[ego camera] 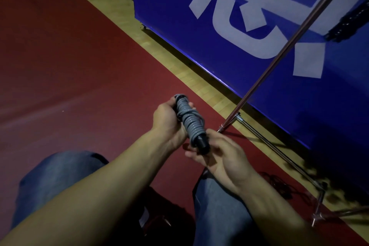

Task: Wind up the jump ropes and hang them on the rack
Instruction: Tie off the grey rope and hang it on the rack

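Now both hands, left hand (pixel 166 120) and right hand (pixel 223 158), grip one wound jump rope (pixel 189 122) (fingers closed).

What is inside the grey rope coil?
A black handle pokes out of the grey rope coil near the right hand. The rest is covered by rope and the left hand.
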`<action>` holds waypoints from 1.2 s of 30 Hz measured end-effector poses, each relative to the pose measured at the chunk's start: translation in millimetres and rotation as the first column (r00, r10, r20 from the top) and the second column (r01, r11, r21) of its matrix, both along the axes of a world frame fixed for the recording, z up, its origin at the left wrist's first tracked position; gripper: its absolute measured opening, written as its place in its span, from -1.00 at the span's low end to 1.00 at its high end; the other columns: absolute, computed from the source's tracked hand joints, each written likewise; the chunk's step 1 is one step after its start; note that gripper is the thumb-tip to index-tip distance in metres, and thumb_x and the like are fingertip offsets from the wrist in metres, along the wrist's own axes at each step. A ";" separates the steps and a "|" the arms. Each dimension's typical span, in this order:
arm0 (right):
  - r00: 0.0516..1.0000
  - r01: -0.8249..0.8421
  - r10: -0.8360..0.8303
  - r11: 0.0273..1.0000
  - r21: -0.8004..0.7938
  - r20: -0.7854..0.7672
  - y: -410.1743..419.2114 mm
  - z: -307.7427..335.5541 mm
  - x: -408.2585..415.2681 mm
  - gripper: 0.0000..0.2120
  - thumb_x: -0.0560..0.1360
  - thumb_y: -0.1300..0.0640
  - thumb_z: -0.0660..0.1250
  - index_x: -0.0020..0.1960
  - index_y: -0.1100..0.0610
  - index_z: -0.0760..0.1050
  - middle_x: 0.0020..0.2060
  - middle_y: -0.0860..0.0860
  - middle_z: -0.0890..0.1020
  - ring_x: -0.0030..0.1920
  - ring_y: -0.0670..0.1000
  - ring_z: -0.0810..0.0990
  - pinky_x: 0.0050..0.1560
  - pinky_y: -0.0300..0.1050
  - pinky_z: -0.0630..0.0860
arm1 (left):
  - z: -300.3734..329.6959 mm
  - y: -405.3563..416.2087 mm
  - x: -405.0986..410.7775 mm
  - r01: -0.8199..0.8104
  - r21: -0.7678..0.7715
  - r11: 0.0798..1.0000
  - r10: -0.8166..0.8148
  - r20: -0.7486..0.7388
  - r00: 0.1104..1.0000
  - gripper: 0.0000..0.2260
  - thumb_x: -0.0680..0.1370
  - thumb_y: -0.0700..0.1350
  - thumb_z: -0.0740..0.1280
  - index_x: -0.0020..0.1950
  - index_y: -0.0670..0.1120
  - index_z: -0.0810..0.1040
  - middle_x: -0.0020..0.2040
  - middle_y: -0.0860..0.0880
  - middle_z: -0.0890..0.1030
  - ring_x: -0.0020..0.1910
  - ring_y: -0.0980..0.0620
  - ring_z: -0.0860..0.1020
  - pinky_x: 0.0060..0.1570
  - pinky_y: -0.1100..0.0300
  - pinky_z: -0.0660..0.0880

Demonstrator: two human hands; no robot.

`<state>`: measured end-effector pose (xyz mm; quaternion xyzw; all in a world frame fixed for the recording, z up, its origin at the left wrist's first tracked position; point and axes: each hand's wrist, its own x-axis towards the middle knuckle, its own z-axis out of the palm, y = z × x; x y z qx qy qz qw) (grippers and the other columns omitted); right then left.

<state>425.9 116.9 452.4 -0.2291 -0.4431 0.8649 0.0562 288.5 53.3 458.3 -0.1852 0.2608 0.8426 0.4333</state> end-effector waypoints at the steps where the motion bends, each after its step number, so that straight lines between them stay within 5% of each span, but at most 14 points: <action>1: 0.999 0.033 -0.034 0.998 0.052 0.015 -0.2 -1.3 -1.8 -0.77 0.64 0.33 0.09 0.11 0.36 0.51 -0.18 0.17 0.68 -0.16 0.07 0.67 -0.07 -0.05 0.64 | -0.2 -1.4 0.0 -0.002 0.001 1.000 0.002 -0.004 1.000 -0.75 0.65 -0.05 0.15 0.09 -0.24 0.42 -0.31 -0.13 0.52 -0.39 -0.02 0.52 -0.37 0.16 0.57; 6: 0.988 0.154 -0.157 0.975 0.159 0.005 -6.7 -10.0 -10.5 -0.78 0.62 0.28 0.17 -0.04 0.33 0.58 -0.27 0.18 0.66 -0.28 0.04 0.64 -0.22 -0.20 0.62 | 2.1 -2.4 1.9 -0.042 -0.006 0.999 0.042 0.002 0.999 -0.78 0.65 -0.08 0.13 0.04 -0.23 0.42 -0.34 -0.15 0.52 -0.40 -0.03 0.50 -0.37 0.16 0.56; 9: 0.986 0.158 -0.164 0.934 0.320 -0.008 -4.4 -11.8 -15.4 -0.87 0.55 0.44 0.23 -0.03 0.37 0.55 -0.30 0.13 0.64 -0.32 0.01 0.63 -0.31 -0.21 0.59 | 2.1 -4.7 1.3 -0.064 0.022 0.998 0.062 0.074 0.995 -0.83 0.65 -0.11 0.13 0.06 -0.21 0.40 -0.32 -0.17 0.53 -0.37 -0.03 0.49 -0.33 0.14 0.55; 12: 0.991 0.101 -0.133 0.830 0.549 0.019 1.7 -18.3 -17.5 -0.76 0.47 0.54 0.23 -0.08 0.27 0.55 -0.34 0.01 0.62 -0.29 0.00 0.60 -0.26 -0.09 0.58 | 3.4 -6.9 6.0 -0.052 0.039 0.998 0.047 0.115 0.992 -0.86 0.65 -0.15 0.11 0.00 -0.20 0.39 -0.23 -0.20 0.51 -0.30 -0.05 0.47 -0.17 0.07 0.50; 16: 0.991 -0.019 -0.086 0.669 0.743 0.103 13.1 -23.7 -15.9 -0.86 0.46 0.32 0.36 -0.08 0.10 0.58 -0.28 0.02 0.65 -0.23 0.07 0.62 -0.12 0.34 0.55 | 1.8 -6.2 8.8 0.008 0.037 0.999 -0.012 0.119 0.993 -0.86 0.65 -0.14 0.12 0.05 -0.19 0.40 -0.24 -0.21 0.54 -0.30 -0.06 0.50 -0.13 0.08 0.51; 19: 0.991 -0.068 -0.063 0.511 0.857 0.116 20.6 -19.2 -17.2 -0.86 0.46 0.25 0.41 -0.06 0.04 0.58 -0.21 0.02 0.65 -0.17 0.09 0.63 -0.10 0.23 0.59 | 2.9 -5.7 6.3 0.018 0.039 0.999 -0.021 0.103 0.994 -0.86 0.66 -0.14 0.12 0.05 -0.20 0.40 -0.15 -0.24 0.52 -0.25 -0.06 0.51 -0.08 0.07 0.52; 22: 0.978 -0.168 -0.057 0.337 0.926 0.199 35.6 -17.7 -22.7 -0.90 0.49 0.23 0.41 -0.01 0.08 0.62 -0.15 -0.07 0.65 -0.13 -0.11 0.61 -0.02 0.04 0.59 | -1.8 -3.1 7.5 0.070 -0.019 0.997 -0.071 -0.064 0.995 -0.83 0.68 -0.16 0.08 0.15 -0.20 0.40 -0.07 -0.24 0.53 -0.20 -0.07 0.57 -0.18 0.03 0.60; 24: 0.958 -0.215 -0.087 0.408 0.887 0.272 45.9 -10.0 -27.0 -0.84 0.53 0.20 0.36 0.05 0.00 0.62 -0.05 -0.10 0.66 -0.07 -0.14 0.61 0.04 -0.03 0.60 | -6.0 -1.2 10.1 0.091 -0.081 0.993 -0.104 -0.167 0.980 -0.81 0.70 -0.16 0.05 0.18 -0.21 0.40 -0.11 -0.21 0.54 -0.24 -0.05 0.57 -0.22 0.03 0.59; 26: 0.971 -0.093 -0.092 0.700 0.708 0.219 48.0 0.9 -29.3 -0.79 0.60 0.17 0.26 0.12 -0.07 0.59 0.09 -0.02 0.64 0.07 -0.05 0.61 0.10 0.05 0.61 | -7.3 0.9 11.3 0.071 -0.129 0.989 -0.101 -0.240 0.965 -0.80 0.70 -0.17 0.05 0.18 -0.23 0.41 -0.15 -0.18 0.55 -0.25 -0.04 0.57 -0.22 0.05 0.57; 28: 0.991 -0.001 -0.072 0.842 0.539 0.114 43.3 7.1 -31.3 -0.75 0.64 0.14 0.18 0.21 -0.07 0.55 0.17 -0.02 0.60 0.17 -0.05 0.58 0.14 0.06 0.58 | -8.5 3.0 13.5 0.057 -0.151 0.987 -0.101 -0.299 0.949 -0.79 0.70 -0.18 0.06 0.18 -0.26 0.42 -0.10 -0.20 0.56 -0.18 -0.05 0.58 -0.12 0.04 0.57; 30: 0.999 -0.028 -0.006 0.742 0.669 0.048 33.9 8.2 -33.5 -0.73 0.65 0.12 0.18 0.27 -0.09 0.52 0.17 -0.07 0.59 0.16 -0.18 0.58 0.15 -0.08 0.57 | -11.7 5.7 21.2 0.089 -0.196 0.977 -0.162 -0.400 0.902 -0.77 0.70 -0.21 0.05 0.15 -0.27 0.47 -0.08 -0.22 0.58 -0.10 -0.10 0.57 0.03 -0.01 0.54; 33: 0.999 0.010 -0.049 0.576 0.818 0.022 28.9 0.5 -37.1 -0.74 0.63 0.10 0.21 0.23 -0.13 0.57 0.16 -0.08 0.61 0.18 -0.14 0.58 0.25 0.02 0.52 | -19.7 8.7 36.7 0.108 -0.300 0.948 -0.255 -0.511 0.821 -0.76 0.69 -0.23 0.09 0.14 -0.34 0.49 -0.04 -0.30 0.60 -0.05 -0.19 0.59 0.05 -0.06 0.52; 36: 0.993 0.062 -0.121 0.585 0.809 0.011 27.5 -5.3 -32.1 -0.75 0.61 0.18 0.24 0.16 -0.10 0.57 0.09 -0.12 0.64 0.12 -0.14 0.62 0.20 0.03 0.56 | -28.9 11.0 44.5 0.059 -0.373 0.926 -0.262 -0.523 0.811 -0.83 0.65 -0.18 0.23 0.16 -0.25 0.51 0.03 -0.30 0.65 -0.03 -0.21 0.65 -0.05 -0.01 0.59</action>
